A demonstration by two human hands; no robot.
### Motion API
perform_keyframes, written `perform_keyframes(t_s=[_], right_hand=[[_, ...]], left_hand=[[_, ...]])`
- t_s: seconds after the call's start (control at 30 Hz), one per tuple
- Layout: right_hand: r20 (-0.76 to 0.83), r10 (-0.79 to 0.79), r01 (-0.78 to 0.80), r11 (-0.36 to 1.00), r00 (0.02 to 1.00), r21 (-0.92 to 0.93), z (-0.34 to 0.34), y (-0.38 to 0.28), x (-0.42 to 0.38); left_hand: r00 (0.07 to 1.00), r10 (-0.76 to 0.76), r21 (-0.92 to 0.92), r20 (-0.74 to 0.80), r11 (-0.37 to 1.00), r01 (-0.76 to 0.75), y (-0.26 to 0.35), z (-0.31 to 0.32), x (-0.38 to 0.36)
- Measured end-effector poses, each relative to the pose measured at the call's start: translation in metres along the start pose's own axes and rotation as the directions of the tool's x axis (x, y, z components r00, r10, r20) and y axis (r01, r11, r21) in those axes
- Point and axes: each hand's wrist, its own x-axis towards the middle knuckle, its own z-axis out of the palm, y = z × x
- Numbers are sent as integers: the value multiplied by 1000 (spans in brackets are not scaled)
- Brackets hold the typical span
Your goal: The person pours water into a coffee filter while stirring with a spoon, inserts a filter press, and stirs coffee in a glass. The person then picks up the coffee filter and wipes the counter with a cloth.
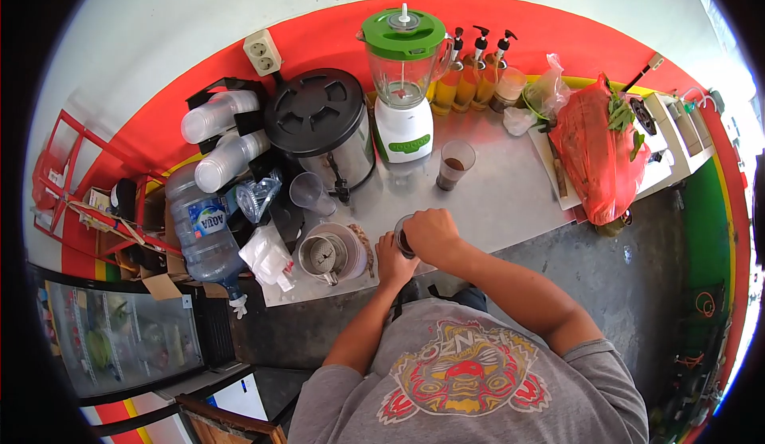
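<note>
At the front edge of the steel counter (510, 209), my left hand (393, 262) is wrapped round the side of a cup (403, 238) with something dark in it. My right hand (430, 233) is closed at the same cup's rim; what its fingers pinch is hidden. Beyond my hands stands a clear plastic cup (455, 165) with dark liquid at its bottom. To the left of my hands, a metal strainer (323, 256) rests in a pale container.
A blender (404, 86) stands at the back beside a steel drum with a black lid (315, 112). Pump bottles (468, 82) line the wall. A red plastic bag (598, 153) lies at the right. Stacked cups (219, 117) and a water bottle (205, 225) are at the left.
</note>
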Motion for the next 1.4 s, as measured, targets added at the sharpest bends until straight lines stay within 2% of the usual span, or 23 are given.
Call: perform_keyframes(t_s=[0.07, 0.17, 0.23, 0.27, 0.33, 0.4, 0.47, 0.57, 0.63, 0.67, 0.73, 0.8, 0.93, 1.0, 1.03, 1.1, 1.3, 1.4], right_hand=[[20, -2, 2, 1000, 1000, -6, 5, -1, -2], [47, -22, 22, 1000, 999, -12, 3, -2, -6], [56, -42, 43, 999, 998, -6, 2, -3, -6], [1, -12, 12, 1000, 1000, 3, 2, -3, -5], [-53, 20, -19, 1000, 998, 15, 7, -3, -3], [9, -15, 15, 1000, 1000, -21, 11, -3, -2], [-1, 0, 0, 1000, 1000, -3, 7, -2, -3], [-14, 30, -30, 1000, 999, 10, 5, -3, -1], [-21, 52, -52, 999, 998, 4, 8, -2, -2], [2, 3, -3, 1000, 1000, 0, 8, -1, -3], [27, -48, 48, 999, 999, -2, 7, 2, -5], [-40, 10, -4, 991, 999, 136, -10, 6, -9], [-66, 121, -102, 966, 990, 238, -20, 12, -14], [-205, 194, -122, 939, 959, 320, -14, 15, -20], [-204, 189, -118, 941, 960, 316, -7, 16, -22], [-454, 165, 14, 930, 876, 367, 7, 15, -27], [-520, 82, 74, 959, 850, 272, 36, 9, -39], [-481, 102, 54, 952, 871, 300, 38, 10, -44]], left_hand=[[1000, -30, -40, -8, 999, 30, 0, -2, -1], [998, 55, 34, -38, 998, -54, -5, 4, -1], [1000, 20, 32, 5, 999, -20, -6, 5, 0], [1000, 19, 33, 6, 999, -19, -3, 2, 1], [996, -92, -53, -2, 994, 92, 5, -3, 2], [998, -67, -66, -13, 996, 66, 5, -3, 2], [999, -45, -80, -26, 996, 43, 5, -3, 2], [996, -84, -86, -6, 993, 83, 4, -4, 1], [999, -37, -27, 6, 999, 38, 1, -3, 3], [999, -36, -28, 9, 999, 36, -3, 1, 2], [988, 140, 149, -58, 980, -130, -11, 8, 1], [993, 109, 101, -44, 989, -104, -7, 3, 2], [997, 60, 40, -47, 998, -58, 4, -5, 2], [997, 72, 45, -38, 996, -71, 3, -5, 2], [996, 88, 53, -27, 995, -86, 3, -5, 3], [995, 94, 55, -32, 994, -92, 1, -4, 3], [994, 95, 53, -53, 994, -92, 4, -3, 1], [995, 83, 44, -62, 996, -81, 4, -2, 0]])
